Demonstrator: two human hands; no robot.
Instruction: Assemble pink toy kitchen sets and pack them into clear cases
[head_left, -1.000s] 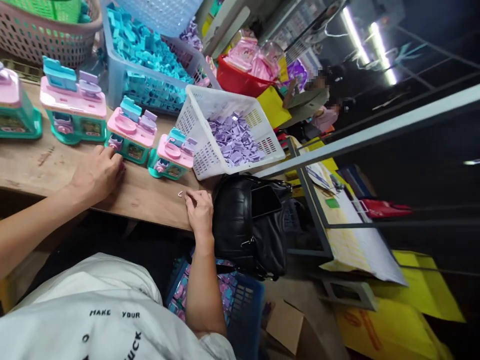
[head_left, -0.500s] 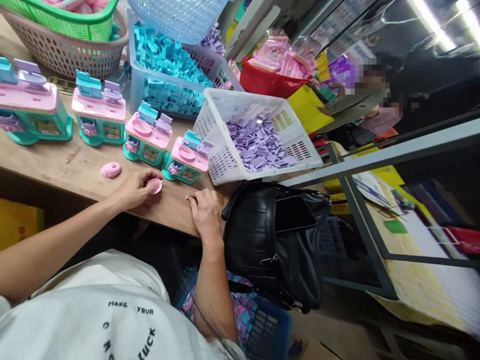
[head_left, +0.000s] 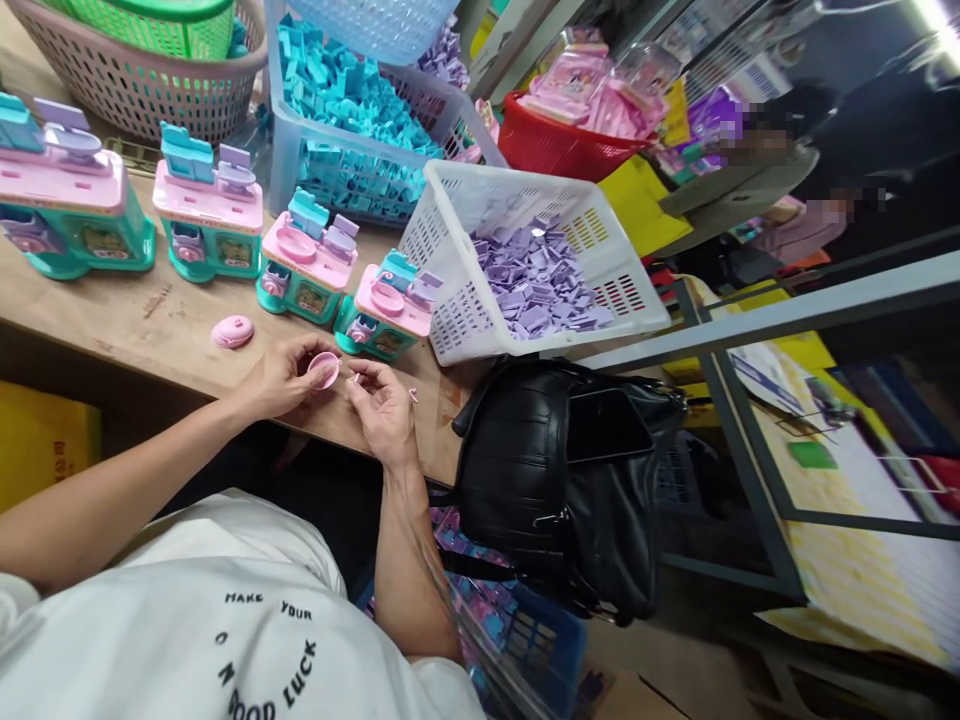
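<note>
My left hand is closed on a small round pink plastic dish at the table's front edge. Close by on its right, my right hand pinches a tiny pale piece between thumb and fingers; its kind is too small to tell. A pink oval lid-like part lies left of my hands. Just past my right fingers rests a small pink piece. Behind my hands stands a pink and teal toy counter with a pink basin, and another such toy counter is beside it.
A white basket of purple parts stands at the table's right end, behind a black bag. Blue parts fill a clear basket at the back. Two more toy counters line the left. A metal frame runs along the right.
My right hand has moved left from the table top to beside the pink dish, with a tiny piece in its fingers. The left hand still holds the dish. The view has shifted slightly.
</note>
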